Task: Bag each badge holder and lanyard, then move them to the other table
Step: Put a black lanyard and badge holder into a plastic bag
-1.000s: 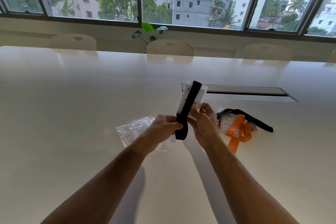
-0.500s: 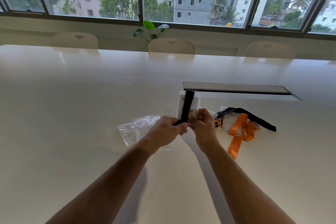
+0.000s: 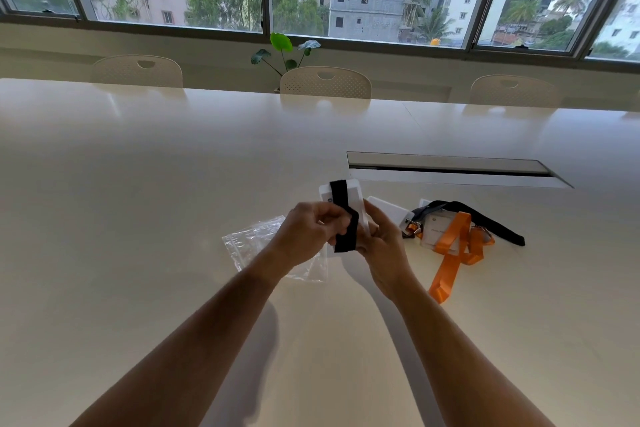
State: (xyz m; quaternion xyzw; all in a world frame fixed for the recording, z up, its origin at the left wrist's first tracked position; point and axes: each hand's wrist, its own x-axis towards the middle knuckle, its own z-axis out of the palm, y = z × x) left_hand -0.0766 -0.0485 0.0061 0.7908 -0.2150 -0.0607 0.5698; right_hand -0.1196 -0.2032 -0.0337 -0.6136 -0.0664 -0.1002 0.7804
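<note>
Surface (image 3: 138,218): we see a wide pale tabletop that carries everything we work with; a long recessed slot (image 3: 450,168) is set into it beyond the hands.
Chairs (image 3: 325,83): three pale chairs stand along the far edge, well away from our work, with a small plant (image 3: 284,48) behind the middle one under the windows.
Progress: we judge the task to be early. Nothing visible is bagged yet, and no second table shows in this view, so every move to it is left to do.
Spare pile: near the right hand lie an orange lanyard (image 3: 453,253) and another black strap (image 3: 485,222) tangled over at least one more badge holder (image 3: 436,229); these wait their turn. How many holders are in the pile we cannot tell.
Plastic bag (image 3: 256,243): a clear bag lies flat on the surface just under and behind the left forearm, with nothing inside as far as we can see.
Left hand (image 3: 308,229): its fingers are curled and pinch the black lanyard (image 3: 346,218), holding the strap wrapped against the card.
Right hand (image 3: 381,239): it grips the lower edge of the white badge holder (image 3: 353,194), held upright above the surface between both hands.
In the way: the loose strap end may unwind, and the bag mouth looks closed, so it probably needs opening first.
</note>
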